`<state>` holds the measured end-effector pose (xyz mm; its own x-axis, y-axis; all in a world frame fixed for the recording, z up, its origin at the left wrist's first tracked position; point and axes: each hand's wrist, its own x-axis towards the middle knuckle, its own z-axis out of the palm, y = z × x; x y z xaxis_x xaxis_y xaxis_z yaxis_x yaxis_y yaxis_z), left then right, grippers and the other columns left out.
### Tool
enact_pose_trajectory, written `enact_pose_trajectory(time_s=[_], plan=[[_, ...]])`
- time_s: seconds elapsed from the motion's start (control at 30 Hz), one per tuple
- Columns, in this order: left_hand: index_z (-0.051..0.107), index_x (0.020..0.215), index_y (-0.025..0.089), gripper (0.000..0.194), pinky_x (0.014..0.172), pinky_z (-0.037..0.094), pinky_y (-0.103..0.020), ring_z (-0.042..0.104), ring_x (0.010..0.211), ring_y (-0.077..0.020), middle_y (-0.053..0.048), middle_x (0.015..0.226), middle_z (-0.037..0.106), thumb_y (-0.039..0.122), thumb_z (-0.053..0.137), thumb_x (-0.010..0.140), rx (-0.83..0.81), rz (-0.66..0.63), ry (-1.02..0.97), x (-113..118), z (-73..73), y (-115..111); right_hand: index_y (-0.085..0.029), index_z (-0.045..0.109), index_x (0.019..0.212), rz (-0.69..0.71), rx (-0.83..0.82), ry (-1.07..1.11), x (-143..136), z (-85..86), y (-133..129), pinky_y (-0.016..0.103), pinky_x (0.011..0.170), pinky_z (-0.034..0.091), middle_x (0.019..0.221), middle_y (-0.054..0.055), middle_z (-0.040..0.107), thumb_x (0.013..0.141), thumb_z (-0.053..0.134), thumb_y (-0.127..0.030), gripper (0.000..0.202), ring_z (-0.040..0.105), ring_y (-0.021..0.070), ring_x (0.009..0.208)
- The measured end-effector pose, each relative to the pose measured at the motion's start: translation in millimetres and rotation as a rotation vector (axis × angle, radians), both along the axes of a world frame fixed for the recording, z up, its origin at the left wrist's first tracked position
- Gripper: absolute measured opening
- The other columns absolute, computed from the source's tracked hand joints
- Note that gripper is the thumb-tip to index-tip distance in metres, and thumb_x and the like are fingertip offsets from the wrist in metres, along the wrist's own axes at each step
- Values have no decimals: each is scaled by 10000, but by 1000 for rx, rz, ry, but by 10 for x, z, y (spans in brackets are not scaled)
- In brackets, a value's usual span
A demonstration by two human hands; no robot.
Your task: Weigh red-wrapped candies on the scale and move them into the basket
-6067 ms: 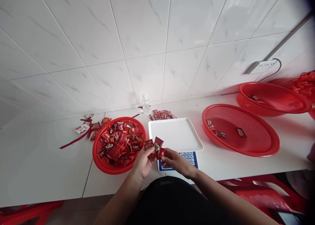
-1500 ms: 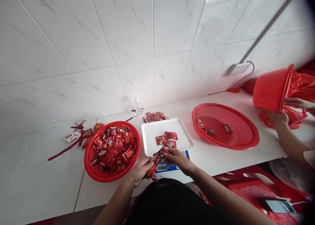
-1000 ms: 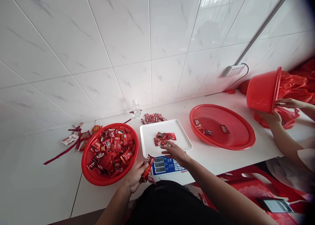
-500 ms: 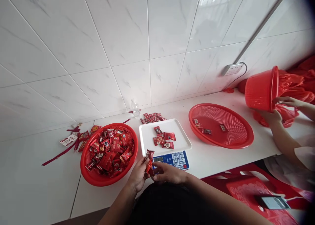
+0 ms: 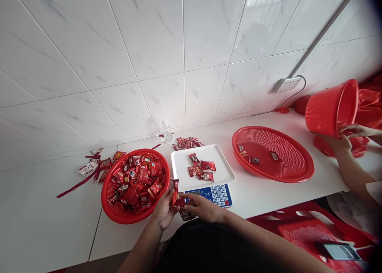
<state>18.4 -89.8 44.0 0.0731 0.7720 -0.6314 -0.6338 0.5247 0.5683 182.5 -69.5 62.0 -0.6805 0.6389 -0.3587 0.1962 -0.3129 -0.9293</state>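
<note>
In front of my body, my left hand (image 5: pixel 163 210) is closed on small red-wrapped candies (image 5: pixel 174 185), one sticking up above the fingers. My right hand (image 5: pixel 205 209) meets it from the right, its fingers closed on a dark red candy packet (image 5: pixel 186 214). Just beyond my hands stands a blue-and-white scale (image 5: pixel 220 195). A white tray (image 5: pixel 222 165) sits on it with several wrapped candies (image 5: pixel 208 165) in the middle. Left of my hands is a round red basket (image 5: pixel 105 209) heaped with wrapped candies (image 5: pixel 143 175).
A wide red basket (image 5: pixel 286 161) holding a few candies stands to the right. Farther right, a co-worker's hands (image 5: pixel 343 143) hold a tilted red basket (image 5: pixel 324 112). Candies (image 5: pixel 186 143) lie behind the tray beside a clear bottle (image 5: pixel 167 132). A phone (image 5: pixel 340 251) rests lower right.
My hands have shifted slightly left, and the candies between them have spread, with a dark packet now showing below. The co-worker's basket has turned, its opening showing more.
</note>
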Motion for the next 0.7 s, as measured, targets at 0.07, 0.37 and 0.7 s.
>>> enact_pose_trajectory(time_s=[0.07, 0.37, 0.7], plan=[[548, 768, 151, 60, 407, 461, -109, 573, 527, -51, 31, 620, 552, 188, 550, 815, -19, 101, -49, -108, 24, 51, -187, 581, 1088, -30, 18, 23, -6, 18, 19, 248, 610, 437, 736, -5, 612, 761, 581, -395, 387, 558, 119, 645], [583, 849, 107, 194, 659, 541, -185, 650, 760, -105, -63, 790, 656, 205, 420, 888, -168, 353, -122, -527, -17, 120, -171, 591, 975, -165, -181, 116, 56, -83, 37, 302, 679, 483, 832, 26, 633, 676, 623, -539, 475, 596, 153, 727], [600, 984, 149, 352, 678, 489, -281, 634, 785, -166, -76, 894, 657, 398, 629, 738, 115, -458, 209, 105, 60, -107, -182, 490, 1195, -129, 53, -116, 14, -252, 28, 246, 569, 431, 704, -7, 599, 806, 510, -417, 455, 551, 114, 604]])
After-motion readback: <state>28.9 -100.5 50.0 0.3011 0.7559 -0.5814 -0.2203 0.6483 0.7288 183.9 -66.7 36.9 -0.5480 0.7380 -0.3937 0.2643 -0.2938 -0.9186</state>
